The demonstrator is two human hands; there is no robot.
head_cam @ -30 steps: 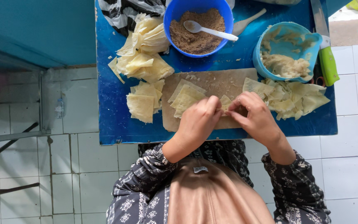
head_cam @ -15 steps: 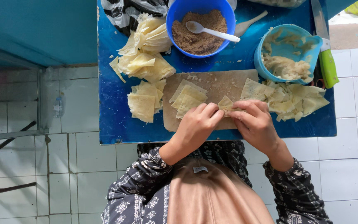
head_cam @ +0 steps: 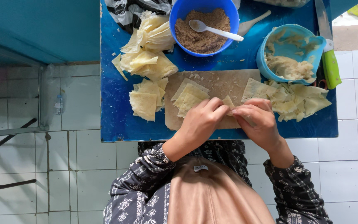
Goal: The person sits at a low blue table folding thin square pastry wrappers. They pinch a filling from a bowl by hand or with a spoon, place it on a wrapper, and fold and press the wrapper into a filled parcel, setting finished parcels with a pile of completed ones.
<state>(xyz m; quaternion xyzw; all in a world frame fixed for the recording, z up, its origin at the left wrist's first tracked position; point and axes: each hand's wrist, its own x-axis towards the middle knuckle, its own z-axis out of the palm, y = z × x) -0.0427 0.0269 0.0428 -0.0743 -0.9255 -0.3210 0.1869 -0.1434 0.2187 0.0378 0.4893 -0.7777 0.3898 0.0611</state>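
Both of my hands meet over a wooden board [head_cam: 224, 85] on a blue table [head_cam: 114, 112]. My left hand [head_cam: 199, 122] and my right hand [head_cam: 257, 122] pinch one small pale yellow wrapper [head_cam: 228, 101] between their fingertips; most of it is hidden by the fingers. A short stack of the same square wrappers [head_cam: 189, 97] lies on the board just left of my hands. Filled, folded pieces [head_cam: 297, 99] are heaped to the right of the board.
A blue bowl [head_cam: 179, 33] of brown crumbly filling with a white spoon [head_cam: 214, 30] stands at the back. A light blue tub [head_cam: 315, 45] of pale paste sits right, a green-handled knife [head_cam: 329, 62] beside it. More wrappers [head_cam: 146, 101] and folded pieces [head_cam: 150, 45] lie left. White floor tiles surround the table.
My hands have stayed over the board, fingers working the wrapper between them. The view has shifted slightly; nothing else on the table moved.
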